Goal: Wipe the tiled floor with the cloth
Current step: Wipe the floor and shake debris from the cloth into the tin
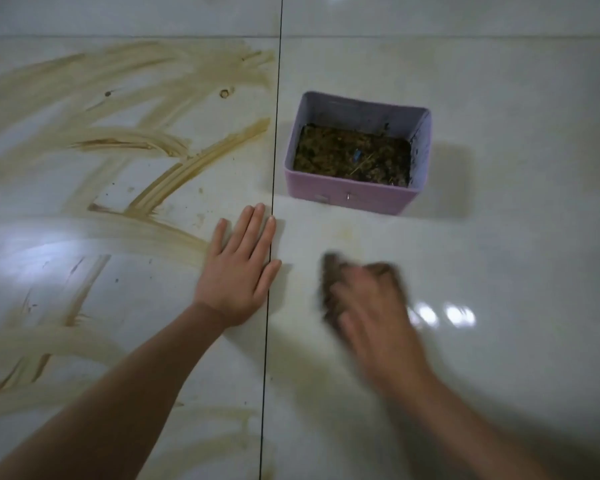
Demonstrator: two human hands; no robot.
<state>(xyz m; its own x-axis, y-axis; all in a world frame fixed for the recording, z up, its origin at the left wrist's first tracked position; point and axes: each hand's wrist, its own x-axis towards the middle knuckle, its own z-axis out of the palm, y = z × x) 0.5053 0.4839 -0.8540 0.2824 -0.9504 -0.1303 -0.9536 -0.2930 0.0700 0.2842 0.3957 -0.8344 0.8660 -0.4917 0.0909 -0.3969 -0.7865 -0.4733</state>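
- Two bare forearms reach in from the near edge over the tiled floor (499,244), one on each side of a dark grout line (266,358).
- We see the left hand (238,271) lying palm down on the left tile, fingers straight and together. It holds nothing and its thumb side is just beside the line. It looks like a brace.
- On the right tile, the right hand (368,299) is blurred. It appears to clutch a brown cloth (329,271) against the floor, and we cannot make out how each finger lies.
- The cloth pokes out at that hand's left and far side. It is near the left hand but apart from it, with the grout line between.
- We judge that good wiping here calls for firm, flat pressure, overlapping strokes and a fresh fold, since the cloth already looks soiled.
- Just beyond the cloth stands a purple box (347,197) of dark, wet debris, and strokes should steer clear of it.
- Brown smears (163,185) sweep across the left tile from near to far. In our view they are the bulk of the job remaining.
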